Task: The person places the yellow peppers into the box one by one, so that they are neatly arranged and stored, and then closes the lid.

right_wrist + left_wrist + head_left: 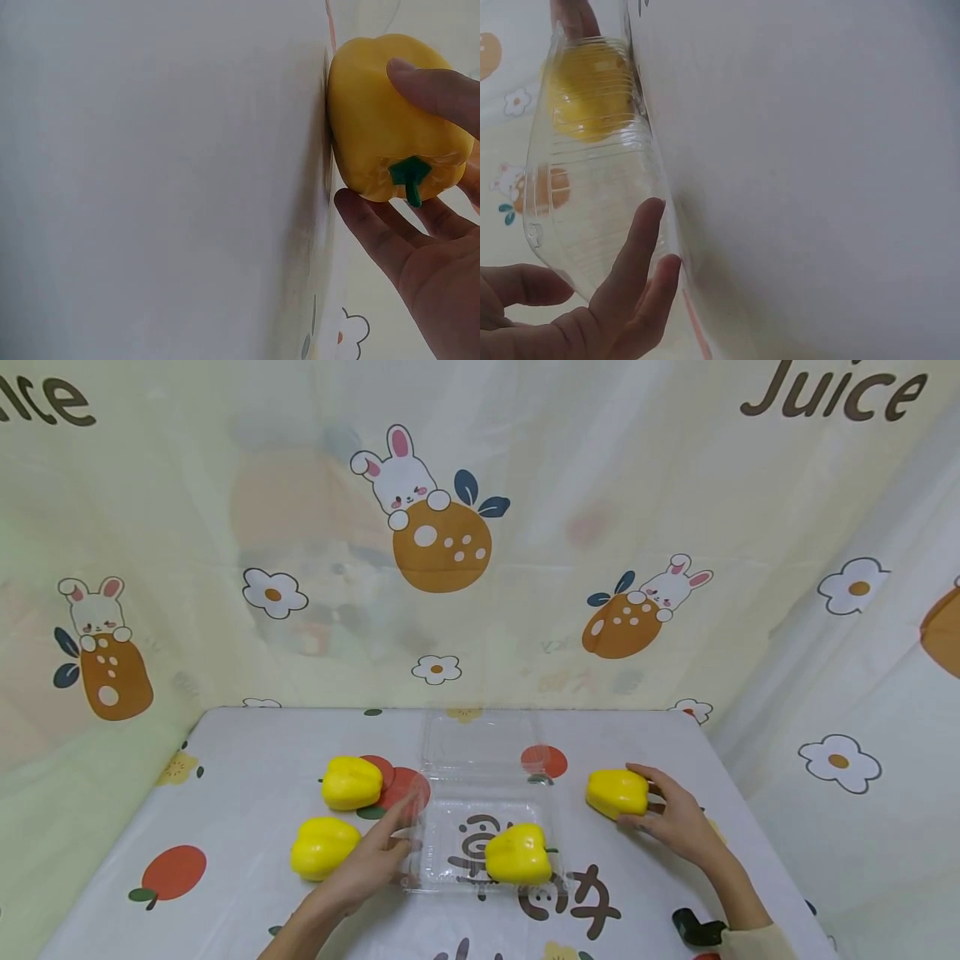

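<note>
A clear plastic clamshell box (448,843) lies unfolded on the table, its lid (480,743) laid back on the far side. One yellow bell pepper (519,854) sits in the right part of the box's base. At the box's left side is my left hand (378,857); its extended fingers (634,251) touch the box wall and the thumb is near the rim. My right hand (675,814) holds another yellow bell pepper (375,112) to the right of the box, thumb on one side and fingers on the other. That pepper is at the table surface, its green stem toward the wrist.
Two more yellow bell peppers (351,783) (326,848) lie left of the box, the nearer one beside my left wrist. A dark green object (697,930) lies by my right sleeve. A printed cloth covers the table (247,777), and printed curtains (525,635) stand behind it.
</note>
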Demonstrator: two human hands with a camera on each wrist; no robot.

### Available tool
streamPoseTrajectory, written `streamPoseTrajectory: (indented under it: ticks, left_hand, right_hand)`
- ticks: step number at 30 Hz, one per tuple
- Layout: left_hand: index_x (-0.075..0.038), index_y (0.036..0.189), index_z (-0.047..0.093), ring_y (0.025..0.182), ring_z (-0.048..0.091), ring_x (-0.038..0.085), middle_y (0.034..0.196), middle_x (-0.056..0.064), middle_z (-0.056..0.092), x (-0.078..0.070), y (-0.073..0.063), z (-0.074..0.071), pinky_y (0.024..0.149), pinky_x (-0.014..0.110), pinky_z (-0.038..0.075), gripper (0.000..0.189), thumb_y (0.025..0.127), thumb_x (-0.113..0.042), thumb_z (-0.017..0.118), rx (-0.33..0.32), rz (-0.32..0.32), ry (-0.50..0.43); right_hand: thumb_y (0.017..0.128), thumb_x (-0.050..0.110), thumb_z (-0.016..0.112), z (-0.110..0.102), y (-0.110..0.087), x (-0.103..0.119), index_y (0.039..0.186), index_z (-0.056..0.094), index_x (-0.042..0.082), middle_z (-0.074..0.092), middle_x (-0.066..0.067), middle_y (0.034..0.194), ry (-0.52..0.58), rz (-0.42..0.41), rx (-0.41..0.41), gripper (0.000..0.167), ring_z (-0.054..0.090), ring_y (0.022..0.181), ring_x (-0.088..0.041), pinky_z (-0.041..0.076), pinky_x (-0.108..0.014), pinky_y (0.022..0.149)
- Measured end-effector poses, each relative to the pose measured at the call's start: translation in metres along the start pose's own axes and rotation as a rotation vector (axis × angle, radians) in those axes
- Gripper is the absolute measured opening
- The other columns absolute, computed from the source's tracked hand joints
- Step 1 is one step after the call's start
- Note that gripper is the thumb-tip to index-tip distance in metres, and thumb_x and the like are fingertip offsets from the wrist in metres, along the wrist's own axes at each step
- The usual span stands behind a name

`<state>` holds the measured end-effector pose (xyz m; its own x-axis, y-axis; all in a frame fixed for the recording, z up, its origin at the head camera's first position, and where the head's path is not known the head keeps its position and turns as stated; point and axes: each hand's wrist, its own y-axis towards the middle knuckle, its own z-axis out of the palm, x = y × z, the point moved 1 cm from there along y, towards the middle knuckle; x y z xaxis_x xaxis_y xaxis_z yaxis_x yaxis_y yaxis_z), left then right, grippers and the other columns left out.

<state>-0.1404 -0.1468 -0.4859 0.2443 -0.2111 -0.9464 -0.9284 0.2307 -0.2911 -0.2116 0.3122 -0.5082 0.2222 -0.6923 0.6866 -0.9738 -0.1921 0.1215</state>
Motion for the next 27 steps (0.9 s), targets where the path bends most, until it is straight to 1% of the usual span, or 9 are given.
streamPoseTrajectory:
  ticks: [4, 9, 18, 22, 27]
  left_hand:
    - [-0.024, 0.170, 0.025, 0.131, 0.058, 0.045, 0.165, 0.031, 0.035, 0.001, 0.000, 0.001, 0.083, 0.044, 0.066, 0.077, 0.101, 0.001, 0.049, -0.003, -0.006, 0.001]
    - [-0.024, 0.170, 0.026, 0.129, 0.059, 0.042, 0.165, 0.030, 0.036, 0.000, 0.000, 0.000, 0.083, 0.044, 0.065, 0.075, 0.102, 0.000, 0.048, -0.008, -0.011, 0.009]
    - [-0.026, 0.170, 0.025, 0.130, 0.059, 0.044, 0.166, 0.030, 0.036, 0.001, 0.001, 0.001, 0.084, 0.044, 0.066, 0.076, 0.102, 0.000, 0.049, -0.012, -0.025, 0.010]
    - [-0.027, 0.170, 0.025, 0.131, 0.058, 0.044, 0.166, 0.029, 0.036, 0.001, 0.001, 0.001, 0.084, 0.045, 0.066, 0.077, 0.102, 0.000, 0.050, -0.011, -0.026, 0.008]
    - [-0.026, 0.170, 0.025, 0.131, 0.058, 0.044, 0.166, 0.029, 0.035, 0.000, 0.001, 0.000, 0.085, 0.045, 0.065, 0.077, 0.102, 0.000, 0.049, -0.005, -0.024, 0.009]
  right_hand:
    - [0.083, 0.022, 0.091, 0.000, -0.001, 0.000, 0.153, 0.049, 0.002, 0.055, -0.027, 0.151, -0.001, -0.002, -0.003, 0.084, 0.060, 0.129, -0.046, 0.060, -0.052, 0.099]
    - [0.084, 0.024, 0.091, 0.000, -0.001, 0.003, 0.153, 0.049, 0.002, 0.054, -0.027, 0.152, -0.007, -0.004, -0.004, 0.084, 0.061, 0.130, -0.047, 0.059, -0.055, 0.101]
    - [0.085, 0.026, 0.090, 0.002, 0.000, 0.007, 0.154, 0.048, 0.003, 0.053, -0.026, 0.154, -0.004, -0.002, 0.005, 0.084, 0.059, 0.133, -0.047, 0.059, -0.055, 0.102]
    - [0.086, 0.027, 0.090, 0.002, 0.001, 0.011, 0.155, 0.047, 0.005, 0.053, -0.024, 0.155, -0.011, 0.003, 0.010, 0.084, 0.058, 0.134, -0.045, 0.059, -0.054, 0.102]
    - [0.086, 0.027, 0.089, 0.001, 0.001, 0.021, 0.155, 0.048, 0.006, 0.053, -0.023, 0.155, -0.006, -0.014, 0.009, 0.084, 0.058, 0.133, -0.044, 0.060, -0.053, 0.101]
